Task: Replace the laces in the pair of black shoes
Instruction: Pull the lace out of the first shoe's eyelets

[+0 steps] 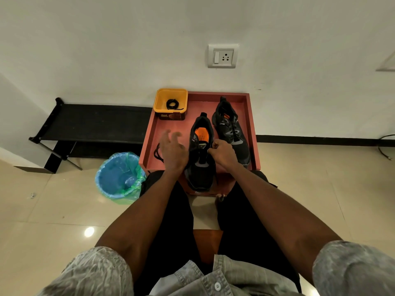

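Near shoe (199, 159) lies toe-toward-person, long axis running away from the right hand (222, 153), whose grip pinches at its eyelets, likely on lace; left hand (172, 150), grip wide and blurred, hovers beside it, loose lace (157, 153) just left.
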Action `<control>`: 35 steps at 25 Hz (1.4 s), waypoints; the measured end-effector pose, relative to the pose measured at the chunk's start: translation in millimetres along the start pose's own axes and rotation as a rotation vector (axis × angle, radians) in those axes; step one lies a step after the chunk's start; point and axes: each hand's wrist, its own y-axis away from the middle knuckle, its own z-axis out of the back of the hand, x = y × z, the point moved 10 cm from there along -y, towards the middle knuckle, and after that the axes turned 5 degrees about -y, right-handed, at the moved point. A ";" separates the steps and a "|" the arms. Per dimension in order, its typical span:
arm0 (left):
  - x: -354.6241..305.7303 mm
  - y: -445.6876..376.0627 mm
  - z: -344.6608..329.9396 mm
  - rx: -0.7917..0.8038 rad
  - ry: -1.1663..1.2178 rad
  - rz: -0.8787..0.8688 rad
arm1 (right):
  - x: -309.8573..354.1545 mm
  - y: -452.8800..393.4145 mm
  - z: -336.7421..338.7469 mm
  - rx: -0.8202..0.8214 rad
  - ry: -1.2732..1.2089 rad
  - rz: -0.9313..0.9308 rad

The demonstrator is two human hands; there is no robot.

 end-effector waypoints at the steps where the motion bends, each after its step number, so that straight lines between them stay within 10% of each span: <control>1: -19.5 8.0 -19.9 0.148 -0.059 -0.175 | 0.5 -0.2 -0.1 -0.001 0.009 -0.001; 4: -35.5 32.9 -65.0 0.434 -0.184 -0.401 | 0.7 -1.2 -0.7 0.006 0.029 -0.006; 10: -33.9 27.3 -63.8 0.431 0.014 -0.315 | 2.8 -0.3 -2.7 0.000 -0.010 -0.004; 20: 76.5 7.7 28.1 -0.183 0.405 0.692 | 2.6 4.1 5.5 -0.010 -0.052 0.024; 27: 4.6 3.2 -33.1 0.342 0.083 0.197 | -0.6 4.2 -16.2 0.045 0.067 -0.045; 35: -15.5 -6.1 -55.5 0.485 -0.029 0.062 | -10.9 0.3 -16.6 0.050 0.062 -0.071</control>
